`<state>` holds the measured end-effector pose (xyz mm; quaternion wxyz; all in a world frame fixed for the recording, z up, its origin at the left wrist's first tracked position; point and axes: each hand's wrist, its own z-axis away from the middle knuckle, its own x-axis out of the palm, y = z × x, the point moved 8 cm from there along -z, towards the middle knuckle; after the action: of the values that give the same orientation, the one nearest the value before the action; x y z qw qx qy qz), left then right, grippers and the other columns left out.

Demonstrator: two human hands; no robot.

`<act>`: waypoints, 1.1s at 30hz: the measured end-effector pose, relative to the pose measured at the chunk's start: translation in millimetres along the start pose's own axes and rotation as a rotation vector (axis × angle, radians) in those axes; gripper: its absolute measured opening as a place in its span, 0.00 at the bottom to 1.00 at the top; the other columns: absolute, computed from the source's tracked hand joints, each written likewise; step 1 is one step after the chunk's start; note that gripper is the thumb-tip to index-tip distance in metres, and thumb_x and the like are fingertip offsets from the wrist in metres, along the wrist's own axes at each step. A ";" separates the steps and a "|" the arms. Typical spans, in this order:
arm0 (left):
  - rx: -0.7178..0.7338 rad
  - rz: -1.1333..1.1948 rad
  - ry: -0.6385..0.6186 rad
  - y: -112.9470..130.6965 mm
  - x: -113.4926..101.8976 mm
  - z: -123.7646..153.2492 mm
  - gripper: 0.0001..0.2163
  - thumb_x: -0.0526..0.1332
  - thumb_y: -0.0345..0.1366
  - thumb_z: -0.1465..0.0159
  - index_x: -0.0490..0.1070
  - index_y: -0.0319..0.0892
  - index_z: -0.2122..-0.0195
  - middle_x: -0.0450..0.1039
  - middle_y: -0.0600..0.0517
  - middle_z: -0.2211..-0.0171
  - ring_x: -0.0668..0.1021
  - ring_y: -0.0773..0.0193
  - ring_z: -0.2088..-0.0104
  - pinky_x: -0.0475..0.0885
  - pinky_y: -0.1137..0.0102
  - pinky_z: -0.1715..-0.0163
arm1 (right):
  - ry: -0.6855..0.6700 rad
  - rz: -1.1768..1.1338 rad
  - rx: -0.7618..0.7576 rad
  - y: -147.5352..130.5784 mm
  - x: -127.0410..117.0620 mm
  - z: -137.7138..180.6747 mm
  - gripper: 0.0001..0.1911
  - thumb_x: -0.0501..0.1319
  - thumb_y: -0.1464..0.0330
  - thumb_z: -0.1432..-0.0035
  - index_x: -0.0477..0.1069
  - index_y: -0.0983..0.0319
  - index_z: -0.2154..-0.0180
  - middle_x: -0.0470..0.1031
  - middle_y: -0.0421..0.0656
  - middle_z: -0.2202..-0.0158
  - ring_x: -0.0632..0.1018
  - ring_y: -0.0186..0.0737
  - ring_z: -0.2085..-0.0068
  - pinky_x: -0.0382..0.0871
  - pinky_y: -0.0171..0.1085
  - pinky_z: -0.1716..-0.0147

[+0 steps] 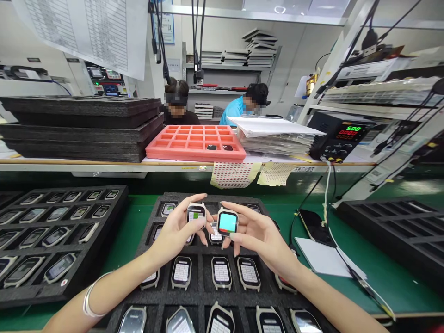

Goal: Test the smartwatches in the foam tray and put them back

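My left hand [183,226] grips a strapless smartwatch [196,215] whose lit screen has a green block and white areas. Close beside it, my right hand [249,226] holds a second smartwatch [228,221] with a mostly cyan screen and a red and green strip at its bottom. Both watches are raised over a black foam tray [201,296]. Several more watch bodies lie in its compartments, such as one watch [221,273] showing a white grid. My hands and forearms cover part of the tray.
Another foam tray [114,203] with watches lies left; a black tray [391,231] lies right. A phone [317,226] and white pad [322,259] are nearby, with cables. On the shelf stand foam stacks [79,134], a red tray [194,155] and a power supply [336,138]. Two people sit beyond.
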<state>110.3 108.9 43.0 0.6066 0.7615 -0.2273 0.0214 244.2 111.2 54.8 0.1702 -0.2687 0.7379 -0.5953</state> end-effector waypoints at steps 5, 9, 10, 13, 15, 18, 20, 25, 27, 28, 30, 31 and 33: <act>0.006 0.042 -0.011 -1.1 1.4 2.9 0.31 0.64 0.25 0.45 0.55 0.41 0.41 0.71 0.48 0.60 0.77 0.61 0.63 0.76 0.69 0.66 | 0.045 0.064 0.011 1.9 -2.0 -0.7 0.26 0.63 0.74 0.43 0.63 0.58 0.44 0.76 0.44 0.60 0.79 0.36 0.69 0.74 0.29 0.78; -0.015 0.035 0.023 -4.3 -0.5 1.7 0.33 0.64 0.29 0.41 0.50 0.41 0.38 0.71 0.46 0.60 0.78 0.63 0.67 0.75 0.68 0.68 | 0.013 0.093 0.038 5.4 -1.1 -0.3 0.31 0.65 0.74 0.46 0.60 0.57 0.42 0.75 0.46 0.56 0.80 0.37 0.67 0.74 0.30 0.77; -0.023 0.032 0.029 -5.2 -1.0 1.1 0.33 0.64 0.30 0.41 0.49 0.41 0.37 0.71 0.46 0.59 0.77 0.64 0.69 0.75 0.68 0.68 | 0.003 0.109 0.052 6.4 -1.0 -0.2 0.32 0.65 0.74 0.46 0.59 0.57 0.42 0.75 0.46 0.55 0.80 0.38 0.66 0.75 0.30 0.76; -0.046 0.039 0.025 -7.9 -0.3 0.3 0.36 0.66 0.30 0.43 0.49 0.43 0.37 0.70 0.46 0.58 0.78 0.63 0.68 0.75 0.67 0.67 | -0.020 0.207 0.107 9.8 -5.7 -1.7 0.33 0.63 0.72 0.44 0.54 0.57 0.40 0.75 0.48 0.55 0.80 0.42 0.64 0.75 0.33 0.77; -0.058 0.053 0.020 -10.3 0.8 0.7 0.39 0.68 0.28 0.46 0.48 0.45 0.37 0.68 0.47 0.57 0.78 0.61 0.64 0.75 0.65 0.64 | -0.052 0.364 0.106 10.5 -14.8 -6.4 0.31 0.63 0.70 0.43 0.55 0.59 0.40 0.76 0.47 0.58 0.80 0.44 0.62 0.76 0.36 0.74; -0.087 0.042 -0.006 -16.6 2.8 0.6 0.43 0.67 0.27 0.46 0.42 0.46 0.36 0.67 0.49 0.58 0.78 0.59 0.60 0.74 0.62 0.59 | -0.070 0.786 0.016 10.4 -40.9 -19.6 0.26 0.63 0.67 0.43 0.61 0.60 0.44 0.75 0.47 0.57 0.78 0.45 0.61 0.75 0.41 0.67; -0.100 -0.009 -0.035 -21.0 2.9 -2.4 0.42 0.65 0.29 0.43 0.36 0.47 0.35 0.67 0.49 0.59 0.78 0.57 0.59 0.73 0.61 0.58 | -0.061 1.078 -0.040 14.4 -61.4 -28.7 0.23 0.62 0.64 0.43 0.64 0.62 0.46 0.73 0.49 0.54 0.76 0.48 0.58 0.73 0.45 0.61; 0.051 -0.714 -0.130 -18.2 1.9 -27.9 0.28 0.59 0.34 0.39 0.49 0.41 0.40 0.70 0.46 0.59 0.77 0.56 0.58 0.72 0.60 0.57 | -0.165 1.217 -0.020 35.0 -91.9 -35.3 0.25 0.64 0.58 0.46 0.70 0.62 0.49 0.62 0.54 0.42 0.65 0.55 0.42 0.59 0.51 0.44; 0.182 -1.133 -0.170 -15.6 6.6 -42.1 0.20 0.59 0.37 0.39 0.58 0.38 0.47 0.70 0.45 0.58 0.75 0.55 0.58 0.71 0.61 0.56 | -0.183 1.240 -0.009 34.6 -97.7 -33.7 0.29 0.63 0.57 0.44 0.65 0.61 0.44 0.57 0.53 0.39 0.60 0.53 0.39 0.56 0.50 0.42; 0.229 -1.270 -0.195 -16.7 9.4 -48.9 0.18 0.59 0.38 0.39 0.61 0.38 0.49 0.69 0.44 0.58 0.74 0.54 0.57 0.70 0.60 0.56 | -0.179 1.253 -0.009 31.8 -100.7 -32.9 0.29 0.62 0.57 0.43 0.63 0.61 0.42 0.55 0.53 0.38 0.59 0.52 0.38 0.54 0.50 0.41; 0.266 -1.390 -0.247 -23.3 12.7 -61.1 0.16 0.61 0.39 0.41 0.65 0.38 0.54 0.67 0.44 0.58 0.71 0.51 0.55 0.68 0.58 0.54 | -0.154 1.281 -0.014 23.4 -108.0 -31.3 0.27 0.61 0.61 0.41 0.63 0.61 0.42 0.55 0.52 0.38 0.58 0.50 0.38 0.53 0.49 0.40; 0.264 -1.414 -0.270 -27.9 13.0 -66.1 0.15 0.62 0.39 0.42 0.66 0.38 0.56 0.67 0.43 0.58 0.71 0.49 0.55 0.67 0.56 0.54 | -0.141 1.295 -0.013 19.3 -112.4 -30.0 0.24 0.60 0.63 0.41 0.65 0.62 0.44 0.56 0.52 0.39 0.58 0.49 0.38 0.53 0.48 0.40; 0.255 -1.486 -0.324 -38.4 12.8 -72.6 0.14 0.62 0.40 0.43 0.68 0.37 0.59 0.67 0.43 0.60 0.70 0.48 0.57 0.66 0.54 0.56 | -0.129 1.324 0.001 14.0 -121.8 -25.3 0.17 0.60 0.66 0.41 0.69 0.63 0.50 0.60 0.53 0.41 0.60 0.50 0.39 0.54 0.49 0.41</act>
<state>153.7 178.7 31.0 0.3282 0.7717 0.2621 -0.4776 324.2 206.1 38.7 0.5437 0.2062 0.7352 -0.3483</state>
